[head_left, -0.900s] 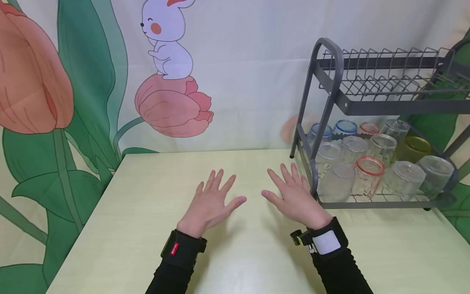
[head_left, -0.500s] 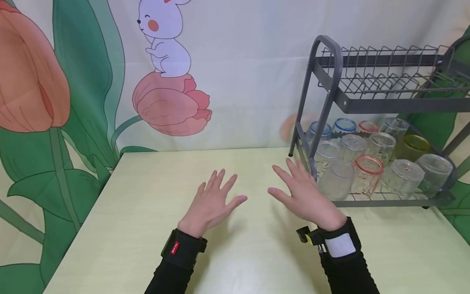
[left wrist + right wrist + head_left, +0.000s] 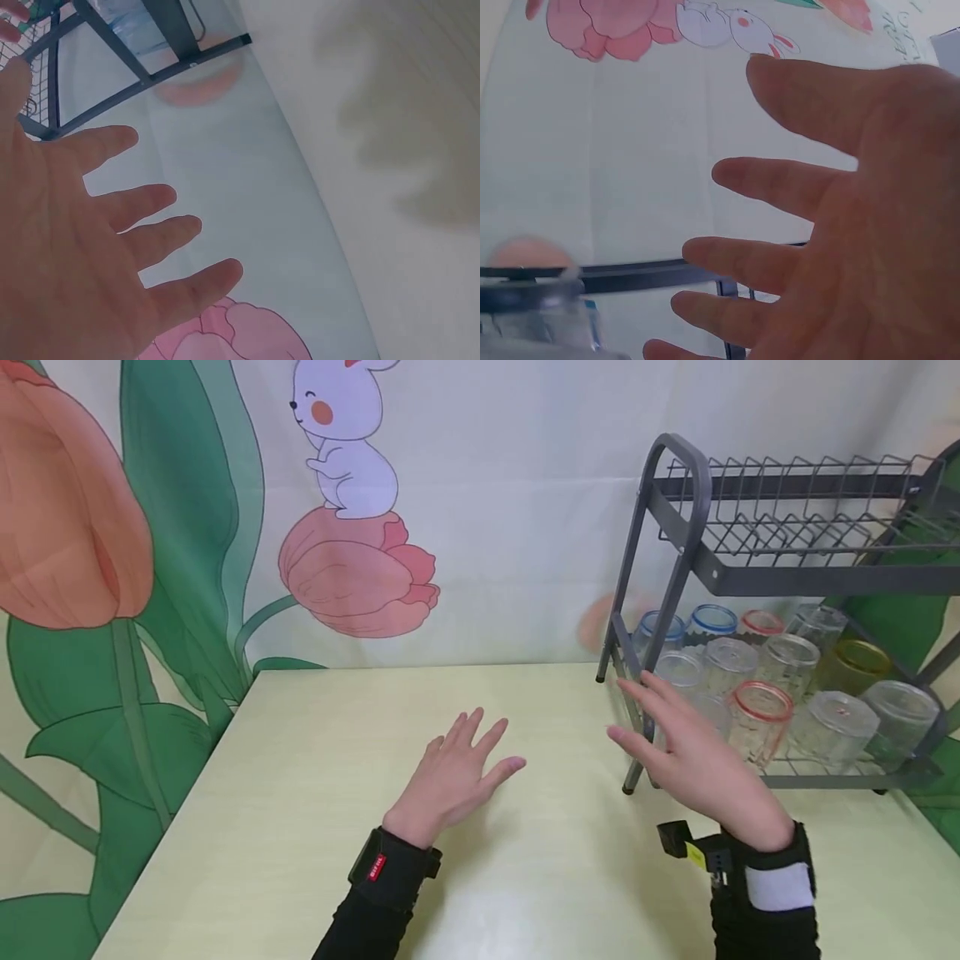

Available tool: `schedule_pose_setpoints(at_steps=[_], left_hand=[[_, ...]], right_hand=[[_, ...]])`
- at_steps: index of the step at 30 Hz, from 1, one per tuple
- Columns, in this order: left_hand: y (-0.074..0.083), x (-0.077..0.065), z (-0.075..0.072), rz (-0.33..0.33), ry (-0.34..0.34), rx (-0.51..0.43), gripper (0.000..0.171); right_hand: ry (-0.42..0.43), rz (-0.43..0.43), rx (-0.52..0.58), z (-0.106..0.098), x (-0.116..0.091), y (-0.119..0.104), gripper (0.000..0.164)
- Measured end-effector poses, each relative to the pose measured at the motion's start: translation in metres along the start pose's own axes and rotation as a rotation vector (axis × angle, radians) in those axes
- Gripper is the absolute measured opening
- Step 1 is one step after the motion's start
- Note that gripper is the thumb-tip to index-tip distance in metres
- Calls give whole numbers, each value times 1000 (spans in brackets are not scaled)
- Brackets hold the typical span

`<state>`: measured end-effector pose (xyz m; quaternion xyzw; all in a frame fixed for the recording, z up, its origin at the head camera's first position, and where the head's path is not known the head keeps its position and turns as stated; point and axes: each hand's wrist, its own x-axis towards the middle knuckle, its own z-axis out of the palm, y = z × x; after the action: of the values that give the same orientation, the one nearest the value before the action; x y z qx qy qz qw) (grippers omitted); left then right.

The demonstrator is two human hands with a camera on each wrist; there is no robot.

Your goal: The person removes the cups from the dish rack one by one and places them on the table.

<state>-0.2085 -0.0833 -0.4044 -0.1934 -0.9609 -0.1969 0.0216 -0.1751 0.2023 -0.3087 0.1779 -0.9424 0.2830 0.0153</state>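
My left hand (image 3: 450,777) hovers over the middle of the table (image 3: 300,793), fingers spread and holding nothing. In the left wrist view the left palm (image 3: 67,247) faces the camera, its fingers apart. My right hand (image 3: 705,760) is in front of the left end of a grey two-tier rack (image 3: 832,581), its fingers extended and nothing in them. It overlaps a frosted glass (image 3: 708,710) on the lower shelf. Beside that stands an upside-down glass with a red rim (image 3: 761,722). The right wrist view shows the right palm (image 3: 885,240) with the fingers spread.
Several more upturned glasses fill the lower shelf, among them a clear one (image 3: 836,731), an amber one (image 3: 855,667) and a blue-rimmed one (image 3: 712,620). The upper wire basket (image 3: 795,518) holds nothing visible. Behind the table hangs a printed curtain (image 3: 517,527) with tulips and a rabbit.
My right hand has moved right, from beside the rack's left leg to in front of its lower shelf. The left hand has shifted slightly right in the view, which has itself moved a little.
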Motion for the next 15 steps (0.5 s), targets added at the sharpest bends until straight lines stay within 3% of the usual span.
schedule_pose_setpoints(at_steps=[5, 15], left_hand=[[13, 5, 3, 39, 10, -31, 79], [26, 12, 1, 27, -6, -98, 79]], right_hand=[[45, 19, 8, -15, -9, 10, 68], [136, 59, -48, -32, -18, 36, 66]])
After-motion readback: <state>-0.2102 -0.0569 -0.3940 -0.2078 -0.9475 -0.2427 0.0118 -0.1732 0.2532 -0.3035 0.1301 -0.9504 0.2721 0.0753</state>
